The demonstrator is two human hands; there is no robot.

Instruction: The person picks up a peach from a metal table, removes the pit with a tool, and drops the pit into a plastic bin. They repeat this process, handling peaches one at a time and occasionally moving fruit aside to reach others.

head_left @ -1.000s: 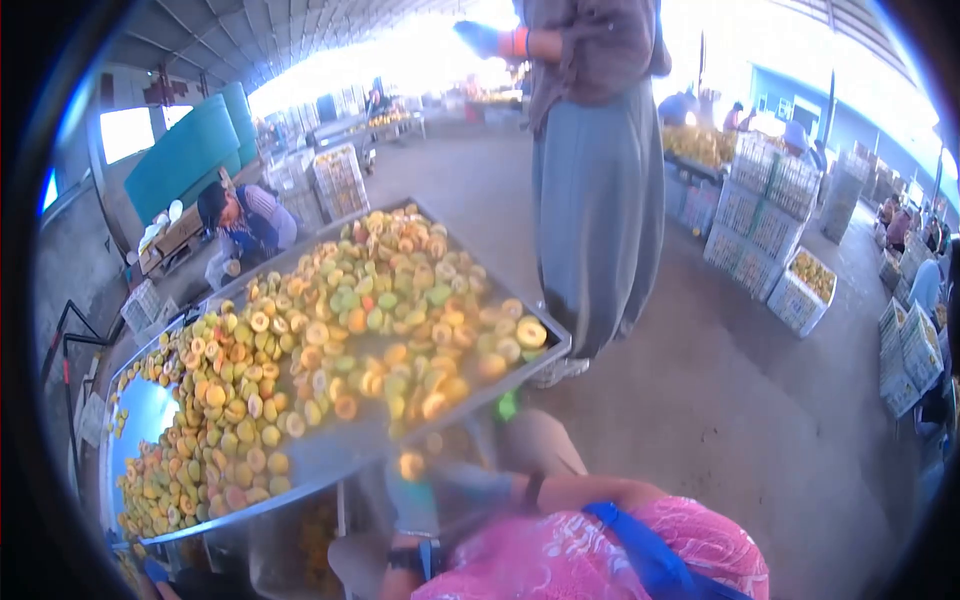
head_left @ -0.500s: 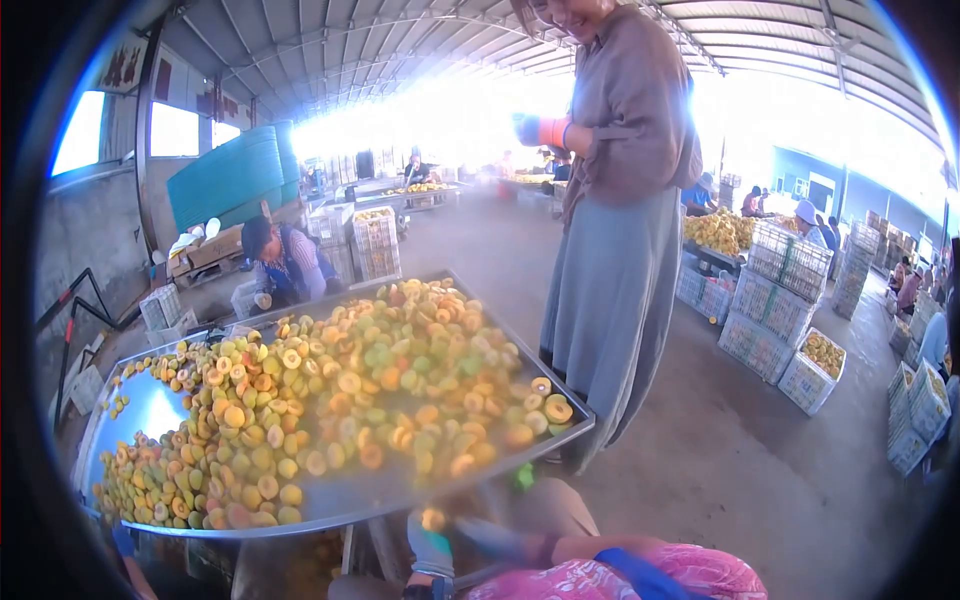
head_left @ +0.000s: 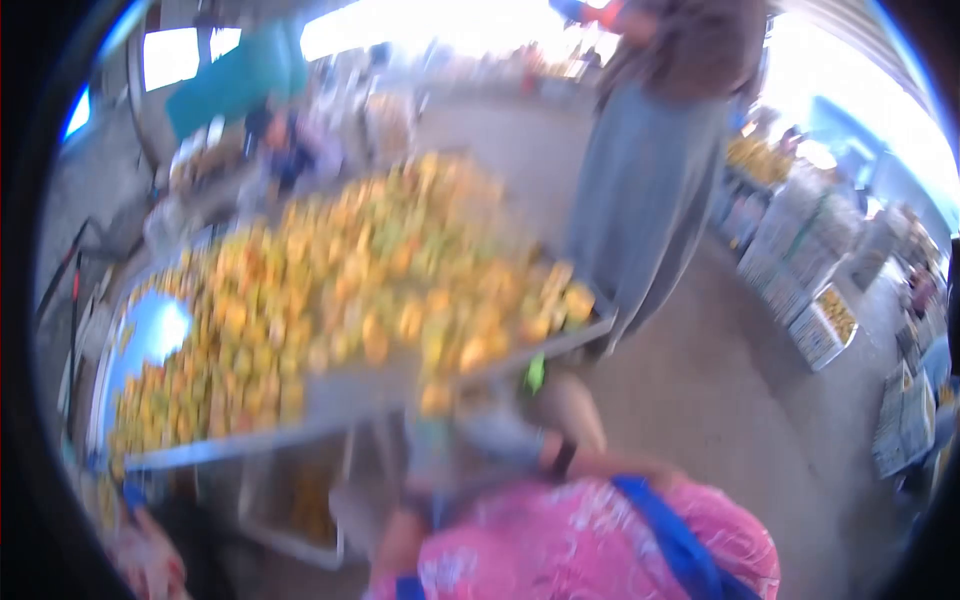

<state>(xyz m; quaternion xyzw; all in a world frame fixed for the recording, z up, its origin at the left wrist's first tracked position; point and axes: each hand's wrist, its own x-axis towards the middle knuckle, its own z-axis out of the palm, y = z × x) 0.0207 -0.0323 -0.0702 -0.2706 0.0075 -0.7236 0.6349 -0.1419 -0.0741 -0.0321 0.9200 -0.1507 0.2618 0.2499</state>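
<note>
Motion blurs both gloved hands, low in the head view at the tray's front edge. Yellow-orange fruit shows at the fingertips of my left hand, which appears closed on it. Close beside it on the right is my right hand, with a dark band at the wrist; its fingers are smeared, and whether it holds anything is unclear. Beyond them a large metal tray carries a wide heap of halved yellow, orange and greenish fruit.
A person in a long grey skirt stands beyond the tray's right corner. Another person sits behind it. At lower left is a co-worker's arm. Under the tray stands a crate; stacked crates stand at right.
The view has tilted down and blurred, so the tray and the standing person appear higher. Both hands appear higher too, closer to the tray's edge, and more of the pink clothing shows.
</note>
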